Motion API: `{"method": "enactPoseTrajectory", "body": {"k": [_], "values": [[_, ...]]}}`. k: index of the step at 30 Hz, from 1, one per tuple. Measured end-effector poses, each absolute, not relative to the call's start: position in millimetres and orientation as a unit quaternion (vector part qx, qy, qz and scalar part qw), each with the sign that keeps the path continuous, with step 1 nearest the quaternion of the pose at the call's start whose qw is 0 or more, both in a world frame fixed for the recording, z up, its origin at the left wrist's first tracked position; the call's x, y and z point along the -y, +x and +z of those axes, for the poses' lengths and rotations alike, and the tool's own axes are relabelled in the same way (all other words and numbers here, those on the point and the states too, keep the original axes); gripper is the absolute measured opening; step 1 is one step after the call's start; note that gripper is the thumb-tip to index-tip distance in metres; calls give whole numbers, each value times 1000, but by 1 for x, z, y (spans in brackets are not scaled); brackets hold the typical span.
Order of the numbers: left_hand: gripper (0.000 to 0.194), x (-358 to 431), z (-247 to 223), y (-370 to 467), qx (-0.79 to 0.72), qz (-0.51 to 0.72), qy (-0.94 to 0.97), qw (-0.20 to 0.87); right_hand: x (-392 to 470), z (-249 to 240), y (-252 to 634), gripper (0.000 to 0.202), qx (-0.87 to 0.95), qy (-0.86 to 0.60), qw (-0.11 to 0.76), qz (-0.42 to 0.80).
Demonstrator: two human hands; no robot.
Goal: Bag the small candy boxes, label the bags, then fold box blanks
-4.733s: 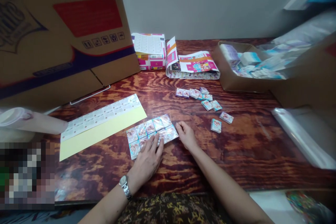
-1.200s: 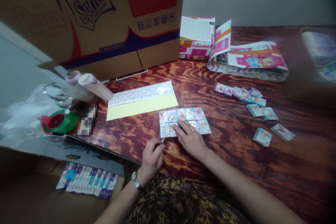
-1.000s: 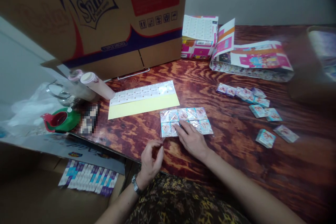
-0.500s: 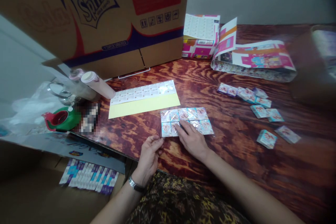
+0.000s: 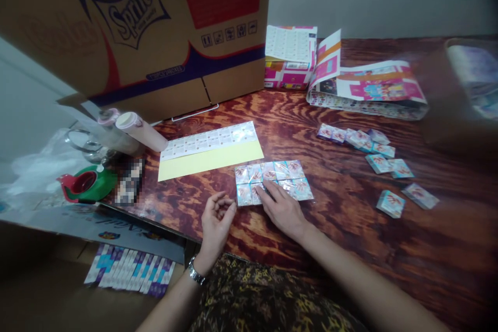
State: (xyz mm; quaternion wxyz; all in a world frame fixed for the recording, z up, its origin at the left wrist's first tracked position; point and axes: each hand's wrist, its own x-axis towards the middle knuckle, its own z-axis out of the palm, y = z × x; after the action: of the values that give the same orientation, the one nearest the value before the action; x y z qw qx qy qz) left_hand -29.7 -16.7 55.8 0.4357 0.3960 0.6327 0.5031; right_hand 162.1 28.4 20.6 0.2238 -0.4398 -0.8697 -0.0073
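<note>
A clear-wrapped pack of small printed boxes (image 5: 274, 172), in two rows, lies flat on the wooden table. Resting on its front row is my right hand (image 5: 286, 213), fingers stretched out and not wrapped around anything. My left hand (image 5: 218, 218) is held just off the pack's left end, its fingers loosely curled and the thumb apart from them. I see nothing between them. Behind the pack lies a sheet of printed labels (image 5: 194, 144) with a bare yellow backing strip (image 5: 210, 162).
Several loose small boxes (image 5: 390, 203) are scattered to the right. A tape dispenser (image 5: 87, 184) and bottles (image 5: 142, 132) stand left. At lower left, an open carton holds a row of wrapped packs (image 5: 130, 270). A large Sprite carton (image 5: 229, 70) and folded printed sheets (image 5: 383, 88) are behind.
My left hand has drawn slightly left from the pack's corner, and its thumb and fingers have parted. My right hand stays on the pack. The whole view has shifted a little.
</note>
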Motion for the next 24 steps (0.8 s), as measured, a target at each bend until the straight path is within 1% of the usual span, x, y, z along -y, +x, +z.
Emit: {"method": "enactPoseTrajectory", "body": {"k": [2, 5, 9, 11, 12, 14, 15, 17, 21, 24], "values": [[43, 12, 57, -31, -630, 491, 393, 455, -28, 20, 162, 35, 870, -440, 223, -5], [36, 2, 56, -34, -638, 457, 414, 462, -28, 21, 161, 36, 869, -443, 221, -4], [25, -10, 52, -44, -650, 405, 475, 433, -27, 23, 161, 35, 868, -444, 222, -12], [25, -16, 48, -50, -650, 392, 502, 413, -27, 23, 161, 35, 868, -443, 224, -16], [28, -18, 46, -53, -650, 387, 508, 411, -28, 23, 162, 35, 868, -442, 225, -18], [35, -21, 44, -57, -643, 378, 504, 436, -28, 22, 162, 35, 869, -439, 226, -17], [35, -22, 43, -58, -636, 370, 501, 455, -28, 21, 163, 35, 870, -438, 227, -16], [27, -23, 45, -59, -623, 355, 513, 472, -28, 20, 163, 35, 870, -436, 230, -14], [18, -25, 58, -53, -617, 358, 585, 386, -28, 20, 163, 35, 868, -438, 234, -11], [14, -26, 63, -47, -605, 360, 611, 362, -29, 21, 163, 35, 868, -439, 231, -1]]}}
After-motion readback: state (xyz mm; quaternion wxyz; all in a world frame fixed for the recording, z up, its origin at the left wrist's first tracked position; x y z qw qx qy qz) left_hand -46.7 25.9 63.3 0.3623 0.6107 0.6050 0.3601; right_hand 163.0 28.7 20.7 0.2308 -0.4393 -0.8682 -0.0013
